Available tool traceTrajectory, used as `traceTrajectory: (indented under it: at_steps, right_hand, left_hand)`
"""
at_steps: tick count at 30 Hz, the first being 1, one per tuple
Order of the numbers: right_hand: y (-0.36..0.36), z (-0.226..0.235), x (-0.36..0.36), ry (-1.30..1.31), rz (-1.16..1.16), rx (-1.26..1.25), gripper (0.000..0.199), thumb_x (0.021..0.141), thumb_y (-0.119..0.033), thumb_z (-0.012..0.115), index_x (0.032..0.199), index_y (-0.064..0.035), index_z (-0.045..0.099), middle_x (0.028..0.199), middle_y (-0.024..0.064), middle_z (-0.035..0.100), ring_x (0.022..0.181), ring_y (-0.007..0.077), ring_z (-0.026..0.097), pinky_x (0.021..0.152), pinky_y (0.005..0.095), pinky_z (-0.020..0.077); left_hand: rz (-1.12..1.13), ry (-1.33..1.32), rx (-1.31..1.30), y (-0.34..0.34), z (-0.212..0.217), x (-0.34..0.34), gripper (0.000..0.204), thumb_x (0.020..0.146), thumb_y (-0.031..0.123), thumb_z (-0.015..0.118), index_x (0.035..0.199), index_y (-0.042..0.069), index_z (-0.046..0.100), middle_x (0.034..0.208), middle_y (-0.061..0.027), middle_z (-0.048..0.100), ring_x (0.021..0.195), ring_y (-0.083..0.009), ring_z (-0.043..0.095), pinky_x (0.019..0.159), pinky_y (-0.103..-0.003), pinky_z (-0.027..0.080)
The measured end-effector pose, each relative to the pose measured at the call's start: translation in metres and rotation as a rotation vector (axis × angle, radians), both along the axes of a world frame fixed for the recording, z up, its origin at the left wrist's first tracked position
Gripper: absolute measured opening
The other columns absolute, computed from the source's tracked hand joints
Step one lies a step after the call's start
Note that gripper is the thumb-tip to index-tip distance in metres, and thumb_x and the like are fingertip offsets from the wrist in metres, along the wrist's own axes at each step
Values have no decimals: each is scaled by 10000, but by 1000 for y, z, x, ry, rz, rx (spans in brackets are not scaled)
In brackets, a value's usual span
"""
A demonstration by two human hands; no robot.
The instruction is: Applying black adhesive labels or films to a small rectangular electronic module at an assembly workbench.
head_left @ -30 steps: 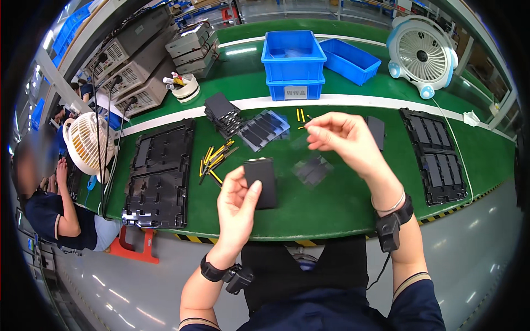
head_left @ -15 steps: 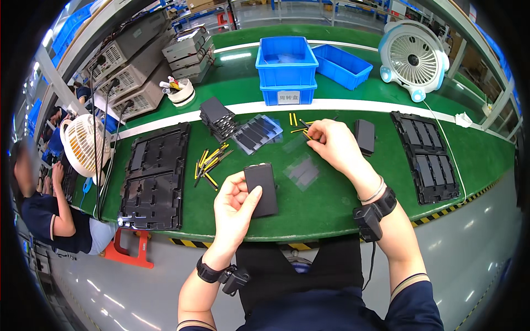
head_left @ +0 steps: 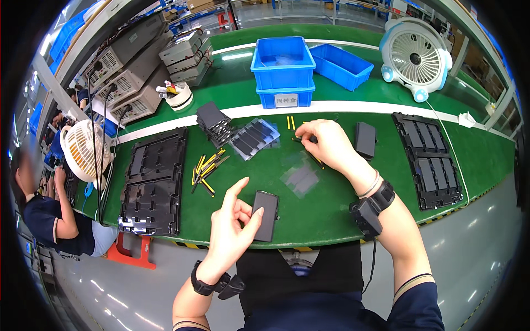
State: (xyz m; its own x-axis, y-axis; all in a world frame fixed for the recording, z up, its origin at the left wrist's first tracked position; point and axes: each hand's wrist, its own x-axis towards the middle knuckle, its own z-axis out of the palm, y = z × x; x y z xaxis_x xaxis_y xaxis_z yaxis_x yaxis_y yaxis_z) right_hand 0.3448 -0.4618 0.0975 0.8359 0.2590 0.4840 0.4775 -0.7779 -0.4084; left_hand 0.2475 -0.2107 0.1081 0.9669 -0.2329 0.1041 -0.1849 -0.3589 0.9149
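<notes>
A black rectangular block [head_left: 267,217] lies near the front edge of the green table. My left hand [head_left: 234,229] is beside it, index finger raised and apart, the thumb tip at the block's left edge. Farther right, my right hand [head_left: 329,146] is closed, with something dark at its fingertips that they partly hide. Below those fingertips lies a thin black-and-yellow strip [head_left: 317,160]. Two yellow strips [head_left: 290,122] lie just beyond. A clear film sheet with grey pieces [head_left: 301,179] rests between my hands. Another black block [head_left: 365,139] sits right of my right hand.
Black trays [head_left: 153,182] [head_left: 428,160] lie at both sides. Several black-and-yellow strips [head_left: 205,171], stacked black plates [head_left: 214,122] and a film sheet with black pieces [head_left: 254,138] lie left of centre. Blue bins [head_left: 284,74] and a fan [head_left: 415,58] stand behind. A co-worker [head_left: 52,215] sits left.
The black block has moved down toward the table's front edge, and my left fingers have spread from their grip on it. My right hand has shifted slightly left and nearer.
</notes>
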Motion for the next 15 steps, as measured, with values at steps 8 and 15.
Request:
traceTrajectory:
  at_steps: [8,15]
  right_hand:
    - [10,17,-12,444,202,658,288,713,-32,622,997,10,644,771,31,622,752,100,611,702,223,486]
    - [20,25,-26,673,546,903,333,728,-42,673,1049,7,599,809,32,620,780,97,609,738,219,499]
  left_hand:
    - [-14,-442,315,3,47,30,333,769,58,656,1095,38,597,946,-96,561,791,-195,571,605,-274,478]
    - [-229,-284,179,-15,49,68,191,798,75,664,979,15,658,925,-72,590,790,-133,586,651,-227,508]
